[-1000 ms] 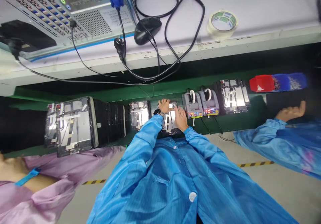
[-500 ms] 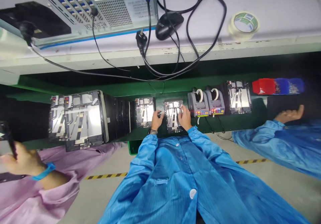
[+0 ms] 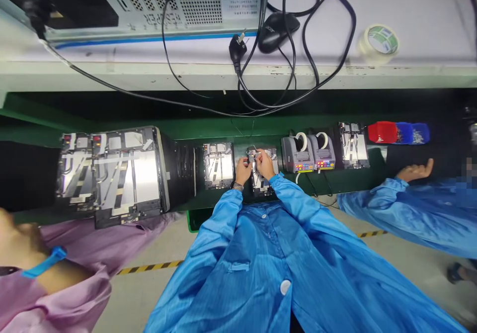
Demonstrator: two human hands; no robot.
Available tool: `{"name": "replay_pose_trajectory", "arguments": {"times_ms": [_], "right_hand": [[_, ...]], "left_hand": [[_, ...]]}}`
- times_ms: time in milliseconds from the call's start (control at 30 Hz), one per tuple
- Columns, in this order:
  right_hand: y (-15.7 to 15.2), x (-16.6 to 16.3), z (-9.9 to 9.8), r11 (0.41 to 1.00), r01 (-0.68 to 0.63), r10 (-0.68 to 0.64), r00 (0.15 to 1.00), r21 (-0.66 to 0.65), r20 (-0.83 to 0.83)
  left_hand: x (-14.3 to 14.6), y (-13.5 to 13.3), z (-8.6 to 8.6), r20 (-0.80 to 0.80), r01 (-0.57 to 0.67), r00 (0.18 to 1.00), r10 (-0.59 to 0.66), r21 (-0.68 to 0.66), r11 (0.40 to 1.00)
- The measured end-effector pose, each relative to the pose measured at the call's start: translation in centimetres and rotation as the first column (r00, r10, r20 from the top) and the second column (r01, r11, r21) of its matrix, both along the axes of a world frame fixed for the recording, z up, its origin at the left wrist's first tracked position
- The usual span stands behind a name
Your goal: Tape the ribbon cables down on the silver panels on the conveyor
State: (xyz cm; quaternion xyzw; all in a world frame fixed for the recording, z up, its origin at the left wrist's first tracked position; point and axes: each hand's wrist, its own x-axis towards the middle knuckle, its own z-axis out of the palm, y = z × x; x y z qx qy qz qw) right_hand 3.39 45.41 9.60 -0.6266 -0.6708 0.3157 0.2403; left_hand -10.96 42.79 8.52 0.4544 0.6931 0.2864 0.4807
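Note:
A silver panel (image 3: pixel 265 181) with strips of tape lies on the green bench in front of me. My left hand (image 3: pixel 243 170) and my right hand (image 3: pixel 265 164) meet above its far end, both pinched on a small thing (image 3: pixel 252 157) that I cannot make out. Blue sleeves cover both my arms. A second silver panel (image 3: pixel 218 164) lies just to the left. Two tape dispensers (image 3: pixel 308 153) with white rolls stand just to the right.
A stack of bigger panels (image 3: pixel 112 174) lies at the left by a person in a pink sleeve (image 3: pixel 74 253). A co-worker's hand (image 3: pixel 413 172) in blue rests at the right near red and blue bins (image 3: pixel 398 132). The shelf above holds a computer case (image 3: pixel 149 0), cables, a mouse (image 3: pixel 278 24) and a tape roll (image 3: pixel 379 41).
My hands lay flat on the panel a second ago. They have come together at its far end and now pinch a small thing. The view has shifted, so everything sits further right.

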Motion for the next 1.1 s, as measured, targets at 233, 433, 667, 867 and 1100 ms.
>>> {"name": "replay_pose_trajectory", "arguments": {"times_ms": [233, 433, 667, 867, 1100], "right_hand": [[1.7, -0.1, 0.6, 0.98, -0.192, 0.186, 0.978, 0.06, 0.09], [2.7, 0.3, 0.9, 0.941, -0.328, 0.314, 0.938, 0.085, 0.147], [3.3, 1.0, 1.2, 0.894, -0.44, 0.419, 0.888, 0.085, 0.189], [3.4, 1.2, 1.5, 0.839, -0.541, 0.519, 0.83, 0.063, 0.205], [3.1, 1.8, 0.9, 0.912, -0.408, 0.399, 0.905, 0.037, 0.144]], "left_hand": [[0.5, 0.3, -0.6, 0.03, -0.072, 0.997, 0.072, -0.019, 0.997], [1.5, 0.3, -1.2, 0.032, -0.166, 0.985, 0.167, -0.021, 0.986], [2.0, 0.7, -0.9, 0.018, -0.194, 0.981, 0.195, -0.033, 0.98], [1.7, 0.9, -0.4, -0.038, -0.15, 0.988, 0.148, -0.053, 0.987], [1.6, 0.8, -0.4, -0.035, -0.142, 0.99, 0.14, -0.066, 0.988]]}}
